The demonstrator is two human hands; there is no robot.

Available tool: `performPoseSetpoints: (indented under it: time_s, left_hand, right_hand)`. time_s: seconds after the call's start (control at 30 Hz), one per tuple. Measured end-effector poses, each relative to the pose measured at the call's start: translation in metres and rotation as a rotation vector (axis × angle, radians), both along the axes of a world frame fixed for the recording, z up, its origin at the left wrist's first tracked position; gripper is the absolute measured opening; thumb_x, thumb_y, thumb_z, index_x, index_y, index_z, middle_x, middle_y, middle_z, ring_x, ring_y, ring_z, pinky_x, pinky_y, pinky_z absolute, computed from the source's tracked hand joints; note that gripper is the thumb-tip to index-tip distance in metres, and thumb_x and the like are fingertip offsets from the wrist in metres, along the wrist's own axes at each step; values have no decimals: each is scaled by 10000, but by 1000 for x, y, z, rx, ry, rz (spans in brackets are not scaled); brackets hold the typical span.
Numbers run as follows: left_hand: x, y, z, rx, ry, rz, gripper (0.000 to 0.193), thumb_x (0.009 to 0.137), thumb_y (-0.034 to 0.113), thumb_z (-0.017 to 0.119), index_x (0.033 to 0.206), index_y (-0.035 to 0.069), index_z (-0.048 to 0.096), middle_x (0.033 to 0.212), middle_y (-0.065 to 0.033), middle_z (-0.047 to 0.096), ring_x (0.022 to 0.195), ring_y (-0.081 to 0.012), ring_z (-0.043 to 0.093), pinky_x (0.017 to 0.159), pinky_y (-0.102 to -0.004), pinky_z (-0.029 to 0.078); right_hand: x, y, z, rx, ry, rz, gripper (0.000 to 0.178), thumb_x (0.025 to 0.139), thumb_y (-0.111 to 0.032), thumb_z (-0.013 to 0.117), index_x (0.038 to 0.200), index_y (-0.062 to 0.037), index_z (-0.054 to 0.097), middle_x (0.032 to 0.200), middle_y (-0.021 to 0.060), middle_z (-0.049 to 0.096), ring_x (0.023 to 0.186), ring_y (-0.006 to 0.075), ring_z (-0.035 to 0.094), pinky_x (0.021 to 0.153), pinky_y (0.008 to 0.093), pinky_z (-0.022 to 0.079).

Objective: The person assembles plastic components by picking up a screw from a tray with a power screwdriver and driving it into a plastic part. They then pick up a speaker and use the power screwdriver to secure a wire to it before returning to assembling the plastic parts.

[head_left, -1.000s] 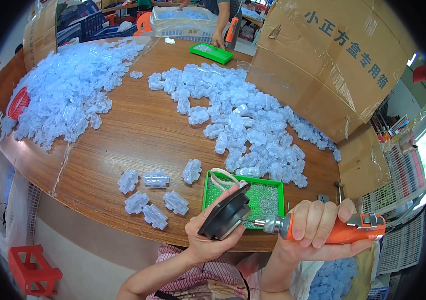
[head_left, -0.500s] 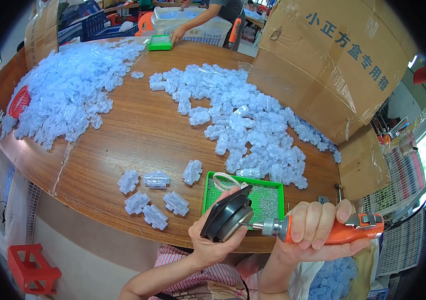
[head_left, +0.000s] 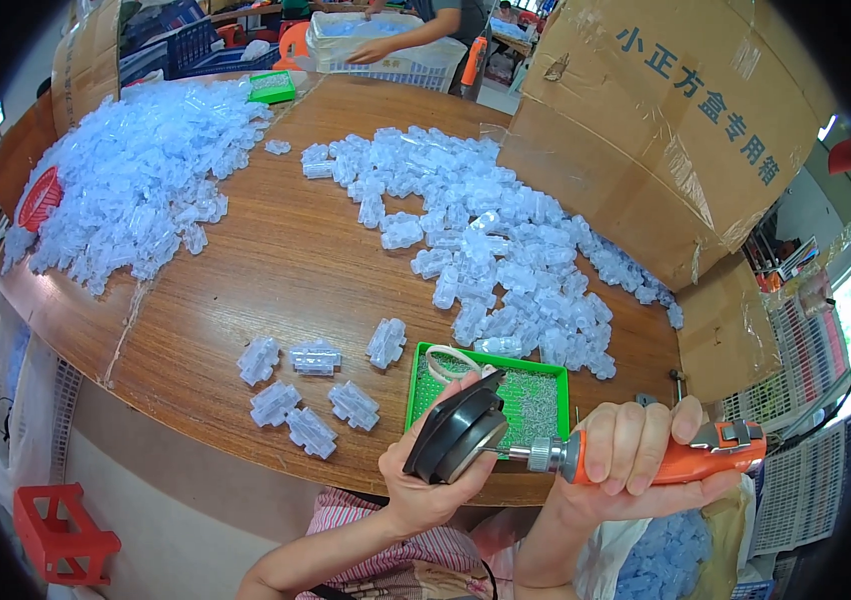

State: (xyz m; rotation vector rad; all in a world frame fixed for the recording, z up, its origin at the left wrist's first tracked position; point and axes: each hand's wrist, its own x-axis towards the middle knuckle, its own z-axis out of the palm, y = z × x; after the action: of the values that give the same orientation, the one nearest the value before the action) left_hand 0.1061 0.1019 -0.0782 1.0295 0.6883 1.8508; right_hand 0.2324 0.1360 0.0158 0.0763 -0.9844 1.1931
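My left hand is closed around a round black stepped part with a metallic face, held tilted over the near table edge; its kind I cannot make out. In my right hand lies an orange electric screwdriver, fingers wrapped round its body. Its thin bit points left and meets the metallic face of the black part. Behind both hands sits a green tray of small silvery screws, with a pale loop of strap at its left side. Several clear plastic pieces lie left of the tray.
Large heaps of clear bluish plastic pieces cover the table's left and middle. Cardboard boxes stand at the right. Across the table, another person's hand is by a white basket, near a second green tray. A red stool stands lower left.
At the far side, the second green tray has moved left against the heap, and the other person's hand has left it and moved to the basket. My hands have barely moved.
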Motion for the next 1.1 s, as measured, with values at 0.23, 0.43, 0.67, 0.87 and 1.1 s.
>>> performPoseSetpoints:
  time_s: [0.23,0.43,0.67,0.87,1.1]
  left_hand:
    - [0,2,0,-16,-12,13,669,716,-50,686,1314,-83,386,1299,-171,499,1118,-175,532,934,-296,425]
    - [-3,3,0,22,89,59,664,713,-49,688,1308,-82,396,1291,-150,513,1084,-152,555,911,-274,439]
    - [-2,2,-1,29,80,81,648,714,-48,688,1302,-72,417,1281,-140,525,1055,-132,570,880,-245,446]
    - [-2,3,0,37,112,90,644,712,-41,692,1297,-70,426,1270,-135,536,1042,-120,574,872,-238,447]
    - [-2,3,0,46,111,102,649,707,-29,702,1297,-63,433,1228,-122,569,998,-98,587,847,-224,454]
  right_hand:
    - [-5,4,2,44,-24,-22,610,850,-630,446,954,-32,504,508,24,473,401,102,422,364,246,381]
    - [-5,5,2,57,-9,-16,623,844,-634,454,981,-29,510,514,18,473,402,90,418,366,231,380]
    - [-6,5,1,47,-12,-20,635,843,-641,448,993,-28,516,513,14,471,405,88,425,365,228,384]
    - [-4,5,1,34,-17,-27,637,845,-645,439,987,-28,519,512,14,471,402,87,426,363,227,388]
    - [-4,5,2,49,-18,-14,626,852,-638,431,967,-28,512,510,18,476,394,91,425,356,228,383]
